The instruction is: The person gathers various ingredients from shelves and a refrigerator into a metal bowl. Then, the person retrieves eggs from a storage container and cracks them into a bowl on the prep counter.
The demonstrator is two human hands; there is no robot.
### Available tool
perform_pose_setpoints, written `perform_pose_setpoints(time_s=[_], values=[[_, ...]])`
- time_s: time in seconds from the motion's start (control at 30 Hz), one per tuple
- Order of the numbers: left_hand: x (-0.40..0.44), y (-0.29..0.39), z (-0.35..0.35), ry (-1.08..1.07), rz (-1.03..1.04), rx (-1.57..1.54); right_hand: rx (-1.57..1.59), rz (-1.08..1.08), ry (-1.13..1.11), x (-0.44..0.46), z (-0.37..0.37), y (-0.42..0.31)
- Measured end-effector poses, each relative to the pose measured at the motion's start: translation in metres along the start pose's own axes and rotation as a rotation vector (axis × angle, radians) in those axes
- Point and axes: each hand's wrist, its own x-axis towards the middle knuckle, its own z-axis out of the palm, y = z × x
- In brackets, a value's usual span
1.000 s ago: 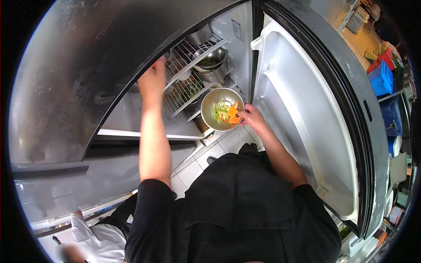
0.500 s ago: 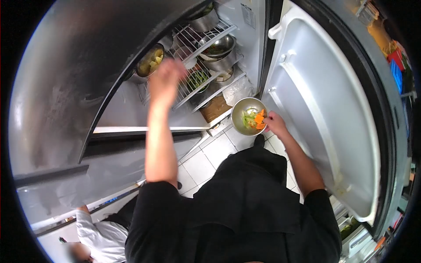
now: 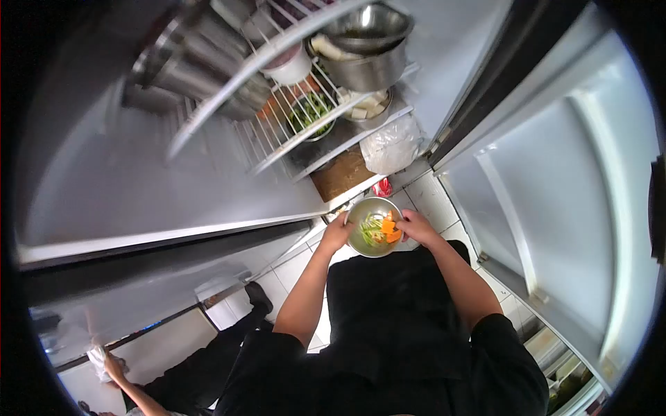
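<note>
Your left hand (image 3: 336,233) has come down from the fridge shelves to the bowl, and the steel bowl (image 3: 374,206) now sits closer in front of your body, in line with your apron. The view has also shifted nearer the wire shelves (image 3: 277,154).

Your left hand grasps the rim at about 9 o'clock and your right hand (image 3: 417,229) grasps it at about 3, a spread that likely keeps the bowl level. Inside, green strips (image 3: 370,229) lie at 9 o'clock and orange pieces (image 3: 388,227) at 3, near your right fingers. On the shelves, towards 11 o'clock, a metal bowl (image 3: 368,26) is stacked on a pot (image 3: 371,69), probably to save room. A plastic bag (image 3: 390,147) rests low at 12 o'clock.

Both forearms angle inward and forward from your sides, elbows bent; how your fingers wrap underneath is hidden.
</note>
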Motion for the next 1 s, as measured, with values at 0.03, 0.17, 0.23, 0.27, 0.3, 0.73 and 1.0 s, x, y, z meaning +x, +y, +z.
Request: perform_pose_setpoints(time_s=[0.03,0.17,0.23,0.27,0.3,0.73,1.0], values=[[0.022,-0.041,0.004,0.103,0.077,0.069,0.002,-0.036,-0.038,0.021,0.009,0.016],[0.071,-0.125,0.003,0.253,-0.078,-0.072,-0.247,-0.12,0.119,0.097,0.033,0.035],[0.097,-0.166,0.007,0.413,0.218,-0.06,-0.405,-0.258,0.194,0.129,0.039,0.026],[0.101,-0.16,0.005,0.362,0.111,-0.086,-0.489,-0.315,0.186,0.142,0.043,0.012],[0.106,-0.154,0.001,0.31,0.009,-0.108,-0.52,-0.423,0.214,0.162,0.051,0.015],[0.142,-0.177,0.011,0.25,0.038,0.118,-1.117,-1.171,0.672,0.474,0.071,-0.076],[0.13,-0.175,0.016,0.313,0.057,0.075,-1.107,-0.942,0.583,0.442,0.072,-0.075]])
